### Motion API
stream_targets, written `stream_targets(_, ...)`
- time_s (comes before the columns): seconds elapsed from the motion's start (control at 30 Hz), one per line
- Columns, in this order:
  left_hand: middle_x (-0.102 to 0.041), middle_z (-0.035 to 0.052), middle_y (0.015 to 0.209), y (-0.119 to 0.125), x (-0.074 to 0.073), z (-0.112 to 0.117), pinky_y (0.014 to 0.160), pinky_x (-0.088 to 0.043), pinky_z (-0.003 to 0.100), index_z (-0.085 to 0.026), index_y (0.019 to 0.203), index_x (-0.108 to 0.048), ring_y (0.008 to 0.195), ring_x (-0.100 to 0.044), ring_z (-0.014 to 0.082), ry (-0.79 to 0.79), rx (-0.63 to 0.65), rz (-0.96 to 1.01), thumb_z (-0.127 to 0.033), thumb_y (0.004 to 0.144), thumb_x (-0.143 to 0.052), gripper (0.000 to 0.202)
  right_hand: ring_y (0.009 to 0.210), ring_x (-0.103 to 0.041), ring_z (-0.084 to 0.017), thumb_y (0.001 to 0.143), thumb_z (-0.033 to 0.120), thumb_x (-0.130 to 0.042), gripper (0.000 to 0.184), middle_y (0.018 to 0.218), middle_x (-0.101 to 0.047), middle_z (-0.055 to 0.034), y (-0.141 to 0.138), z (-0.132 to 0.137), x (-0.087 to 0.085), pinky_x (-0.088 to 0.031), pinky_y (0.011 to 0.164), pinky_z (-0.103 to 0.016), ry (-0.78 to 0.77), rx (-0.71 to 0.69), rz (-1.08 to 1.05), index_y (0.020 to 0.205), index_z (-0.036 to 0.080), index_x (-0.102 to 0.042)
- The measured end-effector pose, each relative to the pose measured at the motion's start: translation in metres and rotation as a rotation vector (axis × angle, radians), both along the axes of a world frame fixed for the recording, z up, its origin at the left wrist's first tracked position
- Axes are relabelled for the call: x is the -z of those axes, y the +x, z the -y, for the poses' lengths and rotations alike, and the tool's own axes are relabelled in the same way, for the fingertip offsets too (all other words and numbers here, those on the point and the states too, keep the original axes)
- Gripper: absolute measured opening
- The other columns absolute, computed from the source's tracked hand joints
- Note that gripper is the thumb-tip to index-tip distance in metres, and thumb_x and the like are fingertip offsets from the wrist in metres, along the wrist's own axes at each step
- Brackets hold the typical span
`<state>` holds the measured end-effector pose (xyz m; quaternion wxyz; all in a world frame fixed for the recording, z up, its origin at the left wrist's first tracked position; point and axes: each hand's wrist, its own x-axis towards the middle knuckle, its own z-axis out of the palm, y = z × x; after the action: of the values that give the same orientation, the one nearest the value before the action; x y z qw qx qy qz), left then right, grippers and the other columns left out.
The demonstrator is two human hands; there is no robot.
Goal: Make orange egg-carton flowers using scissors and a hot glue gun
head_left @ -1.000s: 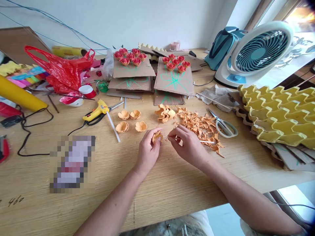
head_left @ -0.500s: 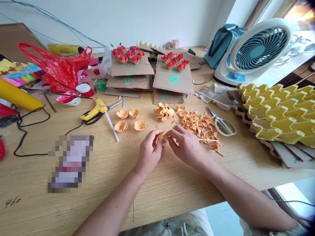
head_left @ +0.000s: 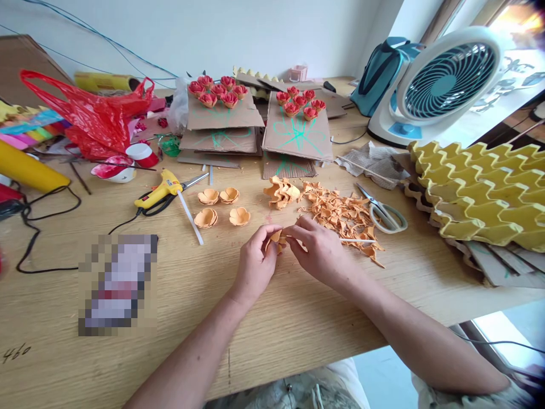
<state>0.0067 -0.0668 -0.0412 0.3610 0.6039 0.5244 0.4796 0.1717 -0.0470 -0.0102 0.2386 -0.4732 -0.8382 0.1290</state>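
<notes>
My left hand (head_left: 255,262) is closed around a small orange paper flower piece (head_left: 276,238) just above the wooden table (head_left: 298,318). My right hand (head_left: 322,250) pinches a thin white stick (head_left: 360,241) whose tip meets that orange piece; the stick runs off to the right. Both hands touch at the fingertips. Several finished orange flower cups (head_left: 221,206) lie to the upper left. A stack of cut orange petals (head_left: 281,192) and a heap of orange scraps (head_left: 344,215) lie just beyond my right hand.
Scissors (head_left: 383,213) lie right of the scraps, beside yellow egg trays (head_left: 481,187). A yellow glue gun (head_left: 159,190) and its black cord (head_left: 46,227) are at left. Cardboard sheets with red flowers (head_left: 298,125), a red plastic bag (head_left: 97,116) and a fan (head_left: 443,79) stand at the back.
My hands have come together: the stick's tip has moved left into the orange piece in my left hand. The view has shifted slightly.
</notes>
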Motion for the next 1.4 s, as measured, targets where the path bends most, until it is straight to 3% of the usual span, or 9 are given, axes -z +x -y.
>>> stream_targets(0.3, -0.078, 0.0038, 0.097, -0.0017, -0.0026, 0.0004, 0.074, -0.058, 0.025, -0.020, 0.104, -0.067, 0.077, -0.073, 0.0149, -0.003, 0.005, -0.012, -0.013, 0.091, -0.055, 0.019, 0.074, -0.059, -0.014, 0.100, 0.017, -0.050, 0.023, 0.090, -0.063, -0.0050, 0.0006, 0.0010, 0.0017, -0.034, 0.060, -0.025, 0.070, -0.040, 0.034, 0.097, 0.021, -0.073)
stream_targets(0.57, -0.076, 0.0040, 0.089, -0.0015, -0.0047, -0.0011, 0.070, -0.057, 0.024, -0.019, 0.099, -0.064, 0.071, -0.071, 0.0139, -0.058, 0.015, 0.091, -0.024, 0.093, -0.060, 0.008, 0.072, -0.053, -0.015, 0.101, 0.016, -0.048, 0.025, 0.090, -0.060, -0.0063, 0.0011, 0.0015, 0.0000, -0.030, 0.058, -0.027, 0.122, -0.073, 0.103, 0.098, 0.019, -0.072)
stream_targets(0.77, -0.076, 0.0044, 0.091, -0.0011, -0.0042, 0.0002, 0.072, -0.058, 0.025, -0.020, 0.102, -0.064, 0.076, -0.072, 0.0144, -0.030, 0.012, 0.064, -0.021, 0.093, -0.059, 0.010, 0.074, -0.053, -0.016, 0.101, 0.016, -0.048, 0.025, 0.090, -0.060, -0.0063, 0.0014, 0.0009, 0.0014, -0.030, 0.059, -0.027, 0.129, -0.090, 0.097, 0.099, 0.020, -0.072)
stream_targets(1.0, -0.075, 0.0028, 0.088, -0.0003, -0.0017, -0.0008, 0.069, -0.057, 0.023, -0.020, 0.097, -0.064, 0.076, -0.072, 0.0145, -0.031, 0.017, 0.093, -0.018, 0.090, -0.060, 0.009, 0.077, -0.049, -0.019, 0.103, 0.017, -0.047, 0.024, 0.090, -0.061, -0.0080, 0.0036, 0.0010, 0.0006, -0.032, 0.064, -0.031, 0.294, -0.151, 0.261, 0.106, 0.021, -0.071)
stream_targets(1.2, -0.075, 0.0041, 0.092, -0.0013, -0.0019, -0.0006, 0.076, -0.056, 0.026, -0.020, 0.102, -0.064, 0.081, -0.071, 0.0152, 0.013, -0.009, 0.081, -0.026, 0.095, -0.059, 0.009, 0.076, -0.054, -0.016, 0.105, 0.022, -0.047, 0.025, 0.091, -0.061, -0.0067, 0.0032, -0.0018, 0.0002, -0.035, 0.064, -0.028, 0.175, -0.089, 0.097, 0.098, 0.019, -0.070)
stream_targets(1.4, -0.073, 0.0008, 0.081, 0.0002, -0.0034, 0.0011, 0.066, -0.050, 0.023, -0.020, 0.092, -0.062, 0.070, -0.066, 0.0130, 0.033, -0.019, 0.016, -0.023, 0.093, -0.060, 0.003, 0.076, -0.053, -0.017, 0.105, 0.020, -0.046, 0.025, 0.091, -0.061, -0.0066, 0.0045, -0.0015, -0.0004, -0.034, 0.063, -0.028, 0.199, -0.110, 0.128, 0.096, 0.020, -0.070)
